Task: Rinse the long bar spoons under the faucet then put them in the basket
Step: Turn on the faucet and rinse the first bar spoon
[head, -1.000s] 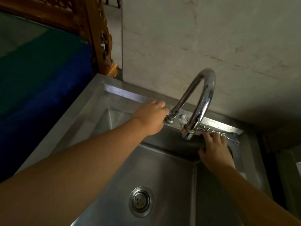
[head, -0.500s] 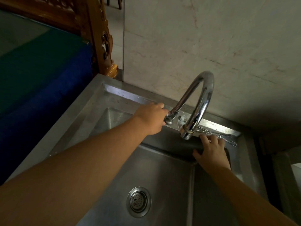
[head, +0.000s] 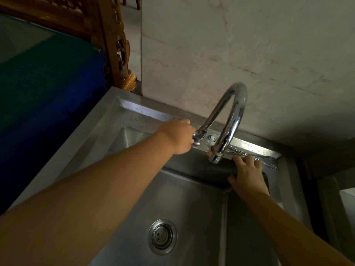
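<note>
- Steel sink (head: 107, 131) sat beneath a curved chrome faucet (head: 233, 120); no water stream could be made out.
- Left hand (head: 178, 138) gripped the faucet's handle (head: 197, 138) at its base.
- Right hand (head: 247, 174) lay with straight fingers on the long bar spoons (head: 267, 162), bunched along the back ledge, right of the spout.

steel sink (head: 107, 129), bar spoons (head: 267, 160) on back ledge

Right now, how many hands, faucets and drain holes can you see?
Hands: 2, the left hand at the faucet's base and the right hand on the bar spoons
Faucets: 1
Drains: 1
Total: 4
</note>
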Available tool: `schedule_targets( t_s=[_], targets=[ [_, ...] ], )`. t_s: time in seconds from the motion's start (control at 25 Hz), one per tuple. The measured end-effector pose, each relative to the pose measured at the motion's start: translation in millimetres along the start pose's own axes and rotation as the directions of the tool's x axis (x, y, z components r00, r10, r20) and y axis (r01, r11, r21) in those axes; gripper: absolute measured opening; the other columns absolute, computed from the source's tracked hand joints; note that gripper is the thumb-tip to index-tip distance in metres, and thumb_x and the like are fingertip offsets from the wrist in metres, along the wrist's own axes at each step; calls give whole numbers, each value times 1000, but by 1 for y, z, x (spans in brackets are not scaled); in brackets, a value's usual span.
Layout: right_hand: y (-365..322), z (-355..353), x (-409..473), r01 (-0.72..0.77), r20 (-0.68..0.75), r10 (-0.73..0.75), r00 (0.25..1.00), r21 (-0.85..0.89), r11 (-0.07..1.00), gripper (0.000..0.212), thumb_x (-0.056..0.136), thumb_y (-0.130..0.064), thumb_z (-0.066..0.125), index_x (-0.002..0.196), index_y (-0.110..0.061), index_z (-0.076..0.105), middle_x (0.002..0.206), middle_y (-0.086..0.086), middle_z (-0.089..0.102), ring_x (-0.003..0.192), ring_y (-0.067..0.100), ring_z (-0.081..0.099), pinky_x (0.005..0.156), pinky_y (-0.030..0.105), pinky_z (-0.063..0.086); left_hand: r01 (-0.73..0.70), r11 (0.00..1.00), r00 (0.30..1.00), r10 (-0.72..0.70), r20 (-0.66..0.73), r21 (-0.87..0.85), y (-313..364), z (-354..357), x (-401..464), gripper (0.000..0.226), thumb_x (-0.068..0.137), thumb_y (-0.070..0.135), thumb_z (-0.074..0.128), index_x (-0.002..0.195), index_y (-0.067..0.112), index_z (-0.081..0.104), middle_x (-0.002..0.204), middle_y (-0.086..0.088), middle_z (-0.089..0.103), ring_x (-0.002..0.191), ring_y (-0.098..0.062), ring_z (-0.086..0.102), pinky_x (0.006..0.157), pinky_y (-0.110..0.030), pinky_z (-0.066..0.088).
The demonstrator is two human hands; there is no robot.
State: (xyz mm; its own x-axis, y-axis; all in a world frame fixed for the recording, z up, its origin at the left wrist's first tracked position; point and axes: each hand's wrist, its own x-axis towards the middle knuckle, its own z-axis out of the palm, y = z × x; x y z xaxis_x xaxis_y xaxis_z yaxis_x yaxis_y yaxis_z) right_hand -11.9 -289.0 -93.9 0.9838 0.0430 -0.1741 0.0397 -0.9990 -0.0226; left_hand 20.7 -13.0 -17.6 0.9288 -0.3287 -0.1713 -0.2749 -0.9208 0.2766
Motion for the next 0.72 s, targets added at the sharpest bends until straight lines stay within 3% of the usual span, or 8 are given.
schedule_targets(
  t_s=[0.28, 0.72],
  targets=[
    [2, -1, 3, 7, -10, -6, 1000, 4, 1000, 61, 82, -20, 72, 138, -25, 47, 137, 9, 46, 127, 36, 37, 101, 48, 47, 21, 1000, 996, -21, 82, 3, 4, -10, 3, 38, 104, 28, 52, 136, 11, 63, 129, -12, 58, 113, -33, 62, 97, -48, 53],
    [4, 0, 5, 9, 4, -9, 1000, 24, 1000, 63, 84, -23, 73, 140, -27, 45, 140, 7, 44, 131, 35, 35, 103, 50, 46, 21, 1000, 994, -19, 107, -15, 4, -12, 4, 33, 105, 26, 51, 129, 8, 64, 123, -13, 58, 107, -30, 63, 96, -47, 54]
  ],
)
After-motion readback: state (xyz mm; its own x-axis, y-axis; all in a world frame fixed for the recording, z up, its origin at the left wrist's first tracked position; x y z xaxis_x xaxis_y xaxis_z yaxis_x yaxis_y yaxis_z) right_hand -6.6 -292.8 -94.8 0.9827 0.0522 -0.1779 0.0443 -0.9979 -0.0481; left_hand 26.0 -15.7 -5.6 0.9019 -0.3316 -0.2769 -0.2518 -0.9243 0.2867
